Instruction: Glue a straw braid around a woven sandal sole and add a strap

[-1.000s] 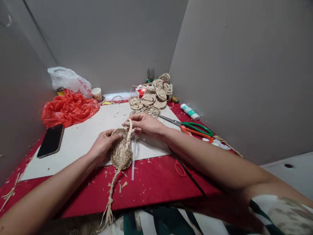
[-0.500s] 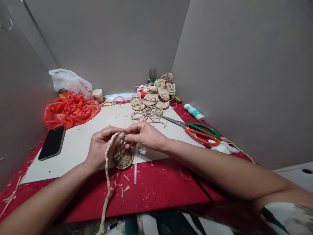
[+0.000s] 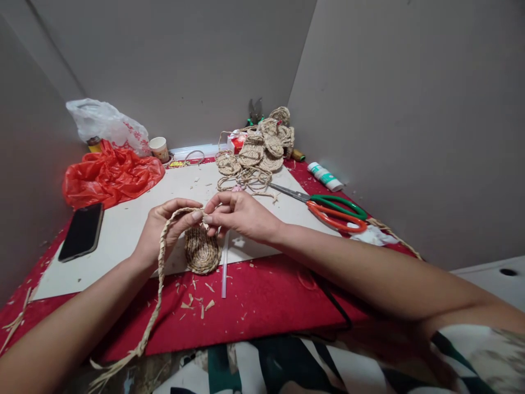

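A braided straw cord (image 3: 161, 268) runs from my fingers over my left hand (image 3: 166, 225) and hangs past the table's front edge, its end frayed into loose strands. My left hand pinches the cord between thumb and fingers. Close against it, my right hand (image 3: 235, 216) is closed at the cord too, thumb and fingertips together. Below both hands hangs a woven straw piece (image 3: 203, 253) with a rounded, coiled lower end; its upper part is hidden behind the fingers. A thin clear plastic tube (image 3: 224, 273) lies just right of it.
Large scissors (image 3: 334, 212) with green and orange handles lie right. Several woven straw pieces (image 3: 262, 148) are heaped at the back. A phone (image 3: 81, 232), a red plastic bag (image 3: 112, 178) and a paper cup (image 3: 159, 148) are left. Straw scraps litter the red cloth (image 3: 262, 306).
The cord has swung left over my left hand, and its frayed end now shows. My fingertips have shifted slightly along the cord. The whole view has moved a little.
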`<control>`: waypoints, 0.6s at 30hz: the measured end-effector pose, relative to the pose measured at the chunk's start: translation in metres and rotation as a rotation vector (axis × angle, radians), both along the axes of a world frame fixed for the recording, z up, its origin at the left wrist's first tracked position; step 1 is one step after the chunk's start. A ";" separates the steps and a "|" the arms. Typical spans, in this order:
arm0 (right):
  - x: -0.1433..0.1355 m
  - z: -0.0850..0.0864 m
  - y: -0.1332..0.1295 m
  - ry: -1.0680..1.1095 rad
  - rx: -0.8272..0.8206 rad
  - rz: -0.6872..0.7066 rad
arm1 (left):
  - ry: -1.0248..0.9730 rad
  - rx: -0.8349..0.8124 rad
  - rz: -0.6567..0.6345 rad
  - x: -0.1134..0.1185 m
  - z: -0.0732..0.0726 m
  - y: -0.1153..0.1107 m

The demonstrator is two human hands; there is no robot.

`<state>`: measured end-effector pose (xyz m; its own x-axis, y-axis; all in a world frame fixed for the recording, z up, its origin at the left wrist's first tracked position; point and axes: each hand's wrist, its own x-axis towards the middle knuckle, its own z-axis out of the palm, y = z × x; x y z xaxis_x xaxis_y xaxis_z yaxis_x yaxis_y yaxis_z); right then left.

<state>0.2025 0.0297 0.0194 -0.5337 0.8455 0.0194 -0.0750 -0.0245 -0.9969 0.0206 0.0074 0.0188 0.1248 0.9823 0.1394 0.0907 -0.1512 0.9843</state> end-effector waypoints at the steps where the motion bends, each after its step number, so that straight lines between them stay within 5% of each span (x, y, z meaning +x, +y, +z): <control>1: 0.000 -0.001 0.000 0.003 -0.005 0.003 | -0.007 -0.005 -0.007 0.000 0.000 0.000; 18: 0.007 0.001 0.009 -0.038 -0.103 0.194 | -0.011 -0.002 -0.097 -0.002 0.000 0.002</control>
